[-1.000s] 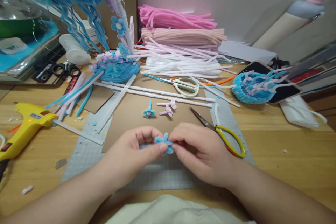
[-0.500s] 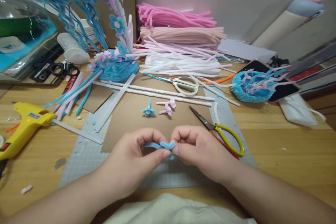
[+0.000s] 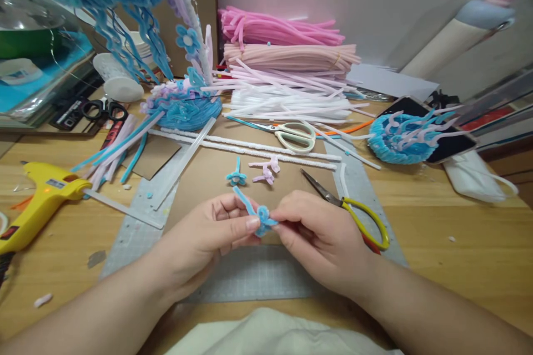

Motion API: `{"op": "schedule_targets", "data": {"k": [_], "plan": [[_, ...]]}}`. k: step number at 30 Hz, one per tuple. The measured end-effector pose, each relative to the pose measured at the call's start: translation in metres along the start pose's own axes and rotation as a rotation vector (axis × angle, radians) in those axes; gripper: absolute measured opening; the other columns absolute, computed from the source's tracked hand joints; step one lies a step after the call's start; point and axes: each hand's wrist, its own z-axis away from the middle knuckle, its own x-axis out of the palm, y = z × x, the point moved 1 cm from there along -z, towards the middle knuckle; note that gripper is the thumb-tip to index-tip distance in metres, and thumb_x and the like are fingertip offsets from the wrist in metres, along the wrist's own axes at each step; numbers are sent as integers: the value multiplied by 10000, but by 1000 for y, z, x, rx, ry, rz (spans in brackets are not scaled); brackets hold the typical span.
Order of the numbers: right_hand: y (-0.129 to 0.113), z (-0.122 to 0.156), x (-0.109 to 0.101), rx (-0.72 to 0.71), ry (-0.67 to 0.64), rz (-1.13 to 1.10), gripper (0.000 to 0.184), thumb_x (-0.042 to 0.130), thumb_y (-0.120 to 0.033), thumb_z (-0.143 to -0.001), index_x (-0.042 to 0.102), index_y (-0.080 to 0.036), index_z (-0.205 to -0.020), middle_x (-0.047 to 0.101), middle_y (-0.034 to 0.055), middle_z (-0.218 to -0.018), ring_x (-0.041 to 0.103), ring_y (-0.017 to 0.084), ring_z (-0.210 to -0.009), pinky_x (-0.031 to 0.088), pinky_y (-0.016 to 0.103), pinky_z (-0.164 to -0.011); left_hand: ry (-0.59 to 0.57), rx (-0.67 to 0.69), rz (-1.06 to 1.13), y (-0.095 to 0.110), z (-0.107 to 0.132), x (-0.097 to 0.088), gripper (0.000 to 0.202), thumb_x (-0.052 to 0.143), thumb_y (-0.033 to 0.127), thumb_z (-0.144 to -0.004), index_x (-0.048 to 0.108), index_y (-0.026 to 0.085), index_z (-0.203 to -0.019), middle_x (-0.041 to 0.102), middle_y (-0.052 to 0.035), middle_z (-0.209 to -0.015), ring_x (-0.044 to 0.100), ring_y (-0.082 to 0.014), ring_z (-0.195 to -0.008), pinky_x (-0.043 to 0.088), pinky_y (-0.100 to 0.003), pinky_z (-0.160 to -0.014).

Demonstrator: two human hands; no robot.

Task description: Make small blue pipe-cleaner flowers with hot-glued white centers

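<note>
A blue pipe cleaner flower (image 3: 262, 218) with looped petals is held between my two hands above the cardboard sheet. My left hand (image 3: 222, 224) pinches it near the centre, and its straight stem end sticks up to the left. The fingers of my right hand (image 3: 318, 236) are closed on the petal at the right side. Just beyond lie a finished-looking blue flower (image 3: 236, 178) with a stem and two small pink pipe cleaner pieces (image 3: 268, 169). Yellow-handled scissors (image 3: 364, 222) rest beside my right hand, blades pointing away to the left.
A yellow glue gun (image 3: 50, 194) lies at left with a glue stick in it. Bundles of pink and white pipe cleaners (image 3: 287, 61) are stacked at the back. White-handled scissors (image 3: 295, 136) sit before them. A blue fuzzy piece (image 3: 402, 138) lies on a phone at right.
Both hands have turned and lifted the blue flower slightly. Its stem end now points up and left, and its petals show more openly.
</note>
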Motion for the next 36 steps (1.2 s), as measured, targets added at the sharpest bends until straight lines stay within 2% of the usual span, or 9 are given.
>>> {"op": "schedule_targets", "data": {"k": [6,15,17,19,23,25,28,31,36], "plan": [[-2,0,3,-76,-124,257,125,466,-125,-889,570,-144,-823,557,35,-728,480,131,-676,379,256,-636,40,49,-121,-5,-2,-2,160,737,269,-722,657,130,-720,636,6,-671,550,-91,-654,434,-193,-663],[-7,1,5,-35,-114,375,174,455,-112,-860,568,-135,-730,520,13,-645,445,116,-598,338,253,-568,60,96,-196,-10,-5,1,146,739,250,-683,642,143,-699,630,13,-666,542,-109,-639,440,-225,-647],[-7,0,6,60,-71,284,158,490,-102,-809,553,-149,-673,486,-10,-599,425,101,-556,313,238,-528,91,149,-254,-10,-3,4,126,716,246,-697,633,151,-692,616,17,-655,530,-116,-642,431,-231,-640],[-6,-2,7,271,-34,82,139,525,-109,-755,533,-160,-626,473,-27,-568,412,86,-524,299,217,-493,110,198,-323,-9,-1,6,107,695,235,-710,628,156,-683,603,21,-645,517,-119,-641,419,-230,-628],[3,-2,12,805,-122,-689,105,559,-196,-711,500,-179,-627,411,-74,-485,287,48,-402,226,188,-403,54,221,-369,-8,1,8,79,676,216,-727,633,160,-693,605,23,-657,512,-116,-649,410,-225,-636],[8,-2,15,931,-180,-1013,111,570,-219,-704,486,-181,-642,404,-88,-472,220,27,-361,174,182,-378,14,184,-345,-7,0,6,84,684,220,-727,633,157,-705,616,20,-677,520,-114,-663,413,-224,-655],[14,-2,15,920,-144,-1056,124,603,-224,-711,504,-169,-659,422,-82,-470,263,26,-364,179,178,-377,-14,116,-300,-6,-3,3,139,704,260,-723,627,144,-726,623,7,-712,525,-112,-692,412,-218,-677],[15,-2,15,860,-121,-939,125,600,-242,-738,516,-165,-684,437,-72,-473,331,42,-395,213,175,-391,1,80,-206,-4,-4,1,182,696,316,-742,620,152,-760,601,17,-689,490,-90,-637,391,-190,-597],[11,-2,17,807,-41,-972,194,612,-343,-793,526,-171,-825,504,-48,-604,396,50,-460,221,166,-413,60,33,-28,0,-2,3,183,730,283,-715,599,156,-716,570,38,-573,457,-67,-536,371,-165,-504]]}}
